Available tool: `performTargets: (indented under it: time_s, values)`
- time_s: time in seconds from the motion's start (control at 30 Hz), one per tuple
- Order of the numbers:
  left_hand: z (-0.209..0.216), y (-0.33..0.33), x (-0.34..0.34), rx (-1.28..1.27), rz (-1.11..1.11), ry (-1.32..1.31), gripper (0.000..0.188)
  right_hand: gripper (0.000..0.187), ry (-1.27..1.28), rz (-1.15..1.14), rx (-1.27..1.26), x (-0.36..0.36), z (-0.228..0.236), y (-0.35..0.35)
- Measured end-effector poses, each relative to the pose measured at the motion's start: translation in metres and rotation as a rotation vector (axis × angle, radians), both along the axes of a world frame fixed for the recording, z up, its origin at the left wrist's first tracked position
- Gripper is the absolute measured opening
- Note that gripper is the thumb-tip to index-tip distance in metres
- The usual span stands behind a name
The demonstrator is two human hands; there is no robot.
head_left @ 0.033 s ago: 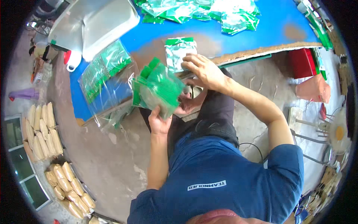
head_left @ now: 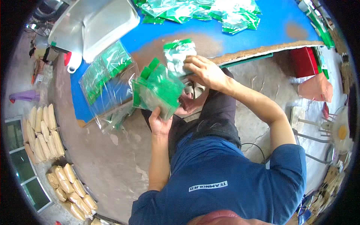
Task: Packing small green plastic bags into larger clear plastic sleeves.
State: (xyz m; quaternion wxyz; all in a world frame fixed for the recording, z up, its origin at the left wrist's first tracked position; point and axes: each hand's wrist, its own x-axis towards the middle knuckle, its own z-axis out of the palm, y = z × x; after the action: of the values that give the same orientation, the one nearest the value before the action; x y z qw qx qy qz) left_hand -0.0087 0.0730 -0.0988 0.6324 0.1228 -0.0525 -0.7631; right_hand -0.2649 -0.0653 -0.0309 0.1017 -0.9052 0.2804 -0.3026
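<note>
Head view: fanned green-and-clear plastic pouches [head_left: 157,90] in left hand [head_left: 160,123]

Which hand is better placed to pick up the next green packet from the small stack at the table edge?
The right hand: it already rests on the small stack of green packets at the edge of the blue table. The left hand is occupied, holding a bundle of green packets off the table.

The table [head_left: 240,35] lies far, its near edge before the person. On it — a heap of packets [head_left: 210,11] at the far middle, a tray [head_left: 108,20] far left, a bag of packets [head_left: 107,71] near left. On the floor at left — rows of sacks [head_left: 43,129].
</note>
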Motion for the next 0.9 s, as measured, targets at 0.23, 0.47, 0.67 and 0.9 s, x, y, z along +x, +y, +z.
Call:
performTargets:
  time_s: [0.23, 0.47, 0.67, 0.9]
  values:
    - [0.007, 0.0, -0.01, 0.209, 0.102, -0.05, 0.065, 0.026, 0.067, 0.366, 0.871, 0.012, 0.059, -0.032]
    - [0.016, 0.0, -0.038, 0.139, 0.005, 0.024, 0.065, 0.09, 0.238, -0.458, 0.009, -0.014, -0.015, -0.195]
    - [-0.004, 0.016, 0.0, 0.178, 0.136, -0.21, 0.073, 0.065, 0.129, -0.163, -0.039, 0.028, 0.0, -0.065]
    - [-0.004, 0.0, 0.0, 0.194, 0.127, -0.242, 0.07, 0.028, -0.187, 0.055, 0.194, 0.048, 0.029, -0.073]
